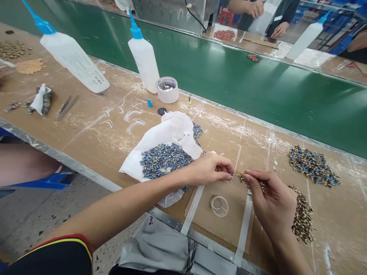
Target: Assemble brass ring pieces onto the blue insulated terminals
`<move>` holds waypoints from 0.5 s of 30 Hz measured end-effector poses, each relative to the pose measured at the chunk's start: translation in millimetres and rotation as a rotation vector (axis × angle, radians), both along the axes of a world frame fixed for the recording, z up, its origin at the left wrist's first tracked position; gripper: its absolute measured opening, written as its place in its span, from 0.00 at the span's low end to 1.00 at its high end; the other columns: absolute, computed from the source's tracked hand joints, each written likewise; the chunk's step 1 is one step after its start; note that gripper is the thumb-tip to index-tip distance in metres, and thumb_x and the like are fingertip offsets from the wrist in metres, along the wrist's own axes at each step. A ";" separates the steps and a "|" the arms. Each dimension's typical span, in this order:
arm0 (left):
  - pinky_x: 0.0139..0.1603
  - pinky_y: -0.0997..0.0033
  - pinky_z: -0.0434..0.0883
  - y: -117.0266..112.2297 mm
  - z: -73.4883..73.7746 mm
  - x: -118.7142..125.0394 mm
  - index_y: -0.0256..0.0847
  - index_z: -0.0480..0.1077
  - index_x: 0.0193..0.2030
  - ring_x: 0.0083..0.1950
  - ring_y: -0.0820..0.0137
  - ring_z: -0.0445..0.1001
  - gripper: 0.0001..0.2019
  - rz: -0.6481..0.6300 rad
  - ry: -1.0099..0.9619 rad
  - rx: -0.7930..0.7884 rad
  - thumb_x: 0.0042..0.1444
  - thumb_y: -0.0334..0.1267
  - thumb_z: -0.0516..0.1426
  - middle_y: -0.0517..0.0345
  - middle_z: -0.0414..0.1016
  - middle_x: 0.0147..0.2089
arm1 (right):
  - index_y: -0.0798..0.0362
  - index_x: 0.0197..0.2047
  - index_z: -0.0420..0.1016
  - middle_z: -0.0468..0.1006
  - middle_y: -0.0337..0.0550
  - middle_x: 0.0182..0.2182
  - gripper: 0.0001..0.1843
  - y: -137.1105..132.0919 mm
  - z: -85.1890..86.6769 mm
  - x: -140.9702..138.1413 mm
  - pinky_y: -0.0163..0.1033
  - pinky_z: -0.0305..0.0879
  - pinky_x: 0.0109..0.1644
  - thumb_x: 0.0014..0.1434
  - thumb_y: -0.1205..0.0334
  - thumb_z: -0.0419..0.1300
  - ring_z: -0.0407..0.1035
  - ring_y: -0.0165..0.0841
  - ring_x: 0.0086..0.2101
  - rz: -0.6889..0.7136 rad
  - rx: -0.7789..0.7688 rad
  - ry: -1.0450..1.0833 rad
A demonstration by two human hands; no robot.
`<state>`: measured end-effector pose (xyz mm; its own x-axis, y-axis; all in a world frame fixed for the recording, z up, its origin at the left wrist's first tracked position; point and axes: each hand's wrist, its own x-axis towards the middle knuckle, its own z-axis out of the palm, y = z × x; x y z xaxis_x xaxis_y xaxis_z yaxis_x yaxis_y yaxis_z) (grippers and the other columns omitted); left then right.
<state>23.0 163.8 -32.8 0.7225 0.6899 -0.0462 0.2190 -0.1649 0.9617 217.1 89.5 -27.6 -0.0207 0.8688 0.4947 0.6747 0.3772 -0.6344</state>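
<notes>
My left hand [210,168] is pinched shut on a tiny part at the end of a thin stick [237,175]. My right hand [271,200] faces it, fingers pinched on the stick's other end. Both hover just above the cardboard-covered bench [114,130]. Left of my hands lies a white sheet [169,131] carrying a heap of small blue parts [164,160]. Under my right hand runs a pile of dark brown-gold parts [302,217]. A small clear round lid [219,205] lies on the bench below my hands.
Two squeeze bottles [145,57] [71,57] with blue nozzles and a white cup [168,89] stand at the back left. Another blue pile [314,166] lies far right. A green conveyor belt [258,88] runs behind; another person's hands [279,28] work beyond it. A leg [25,162] shows left.
</notes>
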 end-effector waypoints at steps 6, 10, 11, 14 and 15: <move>0.35 0.77 0.67 -0.3 0.1 -0.1 0.34 0.76 0.39 0.35 0.73 0.73 0.05 0.005 -0.004 0.003 0.57 0.32 0.61 0.56 0.78 0.33 | 0.50 0.40 0.76 0.81 0.39 0.35 0.05 0.3 -2.3 -3.4 0.35 0.70 0.43 0.60 0.68 0.64 0.76 0.31 0.36 0.055 -0.017 0.046; 0.36 0.77 0.66 0.2 1.4 -0.3 0.34 0.76 0.39 0.34 0.74 0.73 0.04 -0.001 -0.005 0.003 0.57 0.31 0.61 0.58 0.77 0.33 | 0.48 0.40 0.76 0.80 0.40 0.36 0.06 -1.8 1.4 3.5 0.36 0.69 0.43 0.60 0.68 0.63 0.74 0.32 0.38 0.044 -0.120 0.224; 0.36 0.77 0.66 0.4 1.7 -0.4 0.35 0.76 0.38 0.35 0.74 0.73 0.04 -0.002 -0.008 0.000 0.57 0.31 0.61 0.58 0.77 0.33 | 0.48 0.40 0.75 0.79 0.40 0.37 0.06 -2.3 4.9 7.3 0.36 0.69 0.43 0.61 0.68 0.63 0.73 0.32 0.39 0.077 -0.168 0.282; 0.38 0.77 0.67 0.9 2.1 -0.8 0.34 0.75 0.38 0.36 0.73 0.73 0.03 -0.007 -0.026 -0.018 0.57 0.29 0.61 0.57 0.77 0.34 | 0.47 0.38 0.75 0.75 0.40 0.38 0.05 -3.0 18.2 19.1 0.36 0.67 0.41 0.61 0.68 0.62 0.71 0.33 0.40 0.330 -0.339 0.321; 0.38 0.76 0.68 1.1 2.2 -1.1 0.34 0.75 0.38 0.36 0.73 0.73 0.03 -0.006 -0.031 -0.025 0.57 0.29 0.61 0.57 0.78 0.34 | 0.47 0.38 0.75 0.74 0.40 0.38 0.06 -3.0 22.2 21.6 0.36 0.66 0.41 0.61 0.68 0.62 0.70 0.32 0.40 0.442 -0.397 0.283</move>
<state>21.9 164.8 -30.6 0.7276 0.6848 -0.0408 0.1882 -0.1421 0.9718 238.7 86.5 -5.4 -0.3336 0.9259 0.1774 0.2965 0.2817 -0.9126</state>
